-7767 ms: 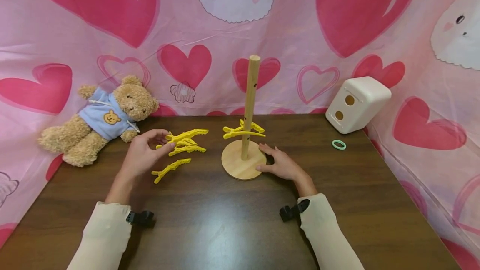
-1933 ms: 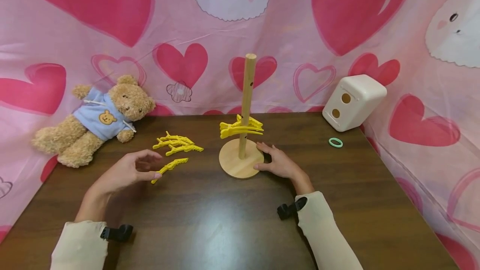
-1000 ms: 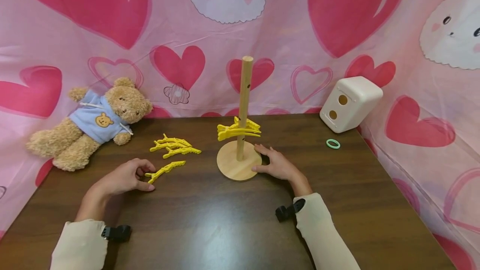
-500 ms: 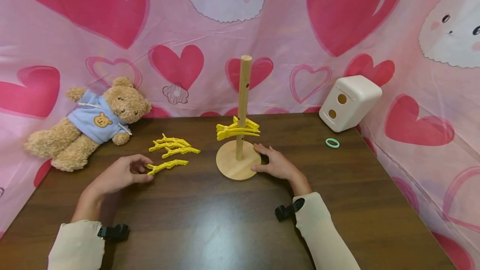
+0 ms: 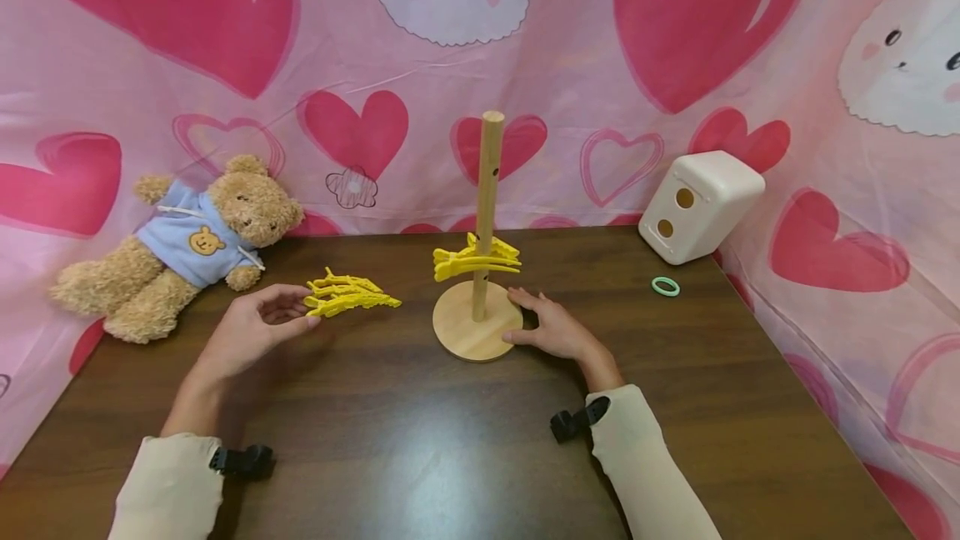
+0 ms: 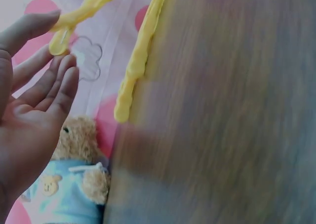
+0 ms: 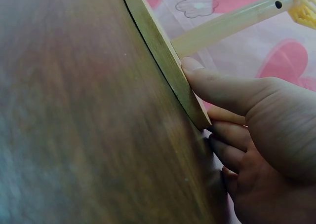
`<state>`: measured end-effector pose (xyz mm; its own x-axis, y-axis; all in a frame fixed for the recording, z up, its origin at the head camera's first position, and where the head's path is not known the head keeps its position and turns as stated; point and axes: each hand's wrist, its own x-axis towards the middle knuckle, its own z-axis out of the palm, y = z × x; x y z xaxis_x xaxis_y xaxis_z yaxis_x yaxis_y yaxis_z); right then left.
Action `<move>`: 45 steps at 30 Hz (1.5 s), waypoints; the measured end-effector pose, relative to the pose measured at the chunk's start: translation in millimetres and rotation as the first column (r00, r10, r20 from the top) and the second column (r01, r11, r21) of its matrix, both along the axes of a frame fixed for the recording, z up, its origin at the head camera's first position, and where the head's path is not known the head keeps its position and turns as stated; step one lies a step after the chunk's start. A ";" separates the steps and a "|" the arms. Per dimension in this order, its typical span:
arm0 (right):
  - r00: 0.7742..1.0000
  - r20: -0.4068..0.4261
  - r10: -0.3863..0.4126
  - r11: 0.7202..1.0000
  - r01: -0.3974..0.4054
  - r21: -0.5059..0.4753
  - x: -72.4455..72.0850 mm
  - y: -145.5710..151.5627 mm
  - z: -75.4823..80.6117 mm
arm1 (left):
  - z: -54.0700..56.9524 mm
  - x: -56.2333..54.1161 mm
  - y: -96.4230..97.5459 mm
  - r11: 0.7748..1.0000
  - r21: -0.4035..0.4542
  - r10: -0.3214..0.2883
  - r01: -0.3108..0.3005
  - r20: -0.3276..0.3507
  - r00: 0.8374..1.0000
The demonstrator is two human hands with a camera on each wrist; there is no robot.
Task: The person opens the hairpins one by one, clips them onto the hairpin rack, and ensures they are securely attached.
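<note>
My left hand (image 5: 243,336) pinches a yellow alligator hair clip (image 6: 89,9) by its handle end between thumb and forefinger, raised off the table; the other fingers stay loosely bent. In the head view this clip overlaps the yellow clips (image 5: 352,282) lying beyond it. One lying clip (image 6: 138,61) shows beside the hand in the left wrist view. A wooden stand (image 5: 488,182) with a round base stands upright, yellow clips (image 5: 457,263) clamped low on its pole. My right hand (image 5: 558,330) grips the base (image 7: 168,68) at its right edge, thumb on top, fingers along the side.
A teddy bear (image 5: 202,244) in a blue hoodie lies at the back left. A white box (image 5: 705,207) with two round holes and a mint-green ring (image 5: 665,287) are at the right. Pink heart-print cloth (image 5: 562,65) hangs behind the dark wooden table (image 5: 450,440).
Since the first frame, more clips sit on the pole. My left hand took hold of the nearest lying clip and lifted it toward the others. The right hand stays at the base.
</note>
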<state>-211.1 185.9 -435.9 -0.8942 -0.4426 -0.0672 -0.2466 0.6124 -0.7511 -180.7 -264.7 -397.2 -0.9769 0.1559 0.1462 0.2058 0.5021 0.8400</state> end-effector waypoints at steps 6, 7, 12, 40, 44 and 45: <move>1.000 -0.006 0.004 1.000 -0.004 0.006 0.4 0.0 -0.3 | 2.1 -2.9 15.3 0.998 0.052 0.026 -0.021 -0.081 0.996; 1.000 -0.005 0.003 1.000 -0.003 0.007 0.8 0.1 0.2 | 3.3 -3.0 17.8 0.998 0.052 0.032 -0.027 -0.087 0.996; 1.000 -0.017 0.007 1.000 -0.007 0.011 1.3 0.0 2.2 | 12.6 -1.7 28.2 0.996 0.065 0.066 -0.059 -0.112 0.991; 1.000 -0.011 0.008 1.000 -0.008 -0.001 0.4 0.0 1.3 | 58.7 1.1 85.9 0.970 0.211 0.199 -0.118 -0.421 0.885; 1.000 -0.013 0.006 1.000 -0.006 0.008 -0.4 1.4 0.1 | 66.1 1.1 98.0 0.968 0.231 0.191 -0.099 -0.420 0.887; 1.000 -0.013 0.007 1.000 -0.006 0.010 -0.8 1.5 -0.3 | 66.9 0.5 101.1 0.969 0.230 0.186 -0.093 -0.428 0.884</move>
<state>-211.9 187.4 -436.2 -0.8922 -0.4477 -0.0600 -0.2604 0.6182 -0.7416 -180.2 -163.6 -330.3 -0.8114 -0.0549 0.5819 0.5199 0.3871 0.7615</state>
